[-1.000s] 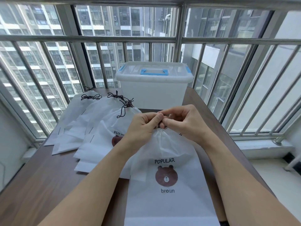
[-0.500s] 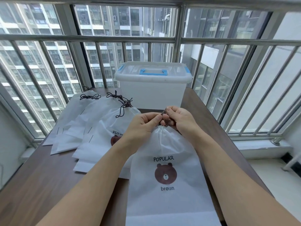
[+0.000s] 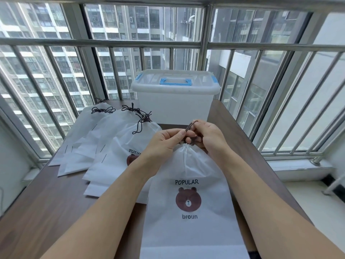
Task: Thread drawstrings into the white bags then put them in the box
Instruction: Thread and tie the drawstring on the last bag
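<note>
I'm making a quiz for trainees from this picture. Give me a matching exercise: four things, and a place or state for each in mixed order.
Things:
1. box
2. front bag
3. cord
4. bag pile

Places or states:
A. pinched by both hands
B. spread on the table's left
C. lidded, at the table's far end
D. gathered at its mouth, bear print up

Pairs: 1-C, 2-D, 3-A, 4-B

Both hands raised together, left (image 3: 164, 142), right (image 3: 209, 137); fingers curled, apparently pinching.
</note>
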### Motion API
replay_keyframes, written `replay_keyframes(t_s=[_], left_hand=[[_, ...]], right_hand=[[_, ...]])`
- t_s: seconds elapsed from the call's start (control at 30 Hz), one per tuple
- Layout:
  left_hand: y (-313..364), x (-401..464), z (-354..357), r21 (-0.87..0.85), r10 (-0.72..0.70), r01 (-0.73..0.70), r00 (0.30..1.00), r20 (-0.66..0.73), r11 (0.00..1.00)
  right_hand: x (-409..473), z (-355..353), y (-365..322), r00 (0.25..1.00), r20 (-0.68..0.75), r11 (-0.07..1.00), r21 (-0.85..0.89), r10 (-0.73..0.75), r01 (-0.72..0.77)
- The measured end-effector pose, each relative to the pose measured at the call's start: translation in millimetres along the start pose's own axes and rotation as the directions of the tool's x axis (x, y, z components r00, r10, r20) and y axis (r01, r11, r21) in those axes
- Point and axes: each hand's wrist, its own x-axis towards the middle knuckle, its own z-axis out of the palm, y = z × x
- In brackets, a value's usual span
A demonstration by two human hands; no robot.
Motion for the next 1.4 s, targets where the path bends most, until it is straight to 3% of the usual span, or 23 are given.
replay_keyframes(t_s=[0.1,0.23,0.4,0.57,0.8,0.9,1.1,1.27,1.4], left_hand=[[-0.5,0.2,-0.1,-0.05,-0.03,0.03,1.0,0.0,0.998],[-1.2,0.3,1.3,-0.089,-0.051,0.051,0.999,-0.002,0.995],[-3.2,1.4,-1.1,-0.107,-0.088,0.082,0.995,-0.054,0.991],[-5.5,3.3,-4.0,-0.115,-0.114,0.098,0.982,-0.151,0.989],[-5.8,3.8,-4.1,-0.14,-0.064,0.038,0.981,-0.185,0.989],[-6.4,3.7,-3.6,-0.111,-0.044,0.02,0.974,-0.222,0.994],[-6.9,0.7,-2.0,0.004,0.033,-0.033,0.986,-0.166,0.999],[1.2,-2.0,-0.4,0.009,-0.001,0.002,0.987,-0.16,1.0],[2.4,-3.0,-1.3,0.055,-0.003,0.013,0.985,-0.17,0.998]], right_hand=[[2.5,-0.2,-0.7,0.992,-0.099,0.996,0.024,0.084,-0.082],[6.4,-3.3,0.3,0.981,-0.087,0.968,0.197,0.175,-0.155],[7.4,-4.9,-3.0,0.978,-0.063,0.978,0.084,0.198,-0.192],[7.5,-9.8,1.8,0.996,-0.039,0.989,-0.118,0.086,-0.09],[-1.5,-8.7,-7.1,0.999,-0.034,0.999,-0.035,0.038,-0.039],[-9.1,-12.8,-10.6,0.993,0.051,0.994,0.012,-0.108,0.107],[-6.6,-8.5,3.8,0.931,0.137,0.913,-0.189,-0.339,0.361],[-5.7,-8.9,4.7,0.95,0.028,0.94,-0.14,-0.311,0.312],[-8.1,-7.8,3.6,0.953,0.032,0.94,-0.157,-0.302,0.303]])
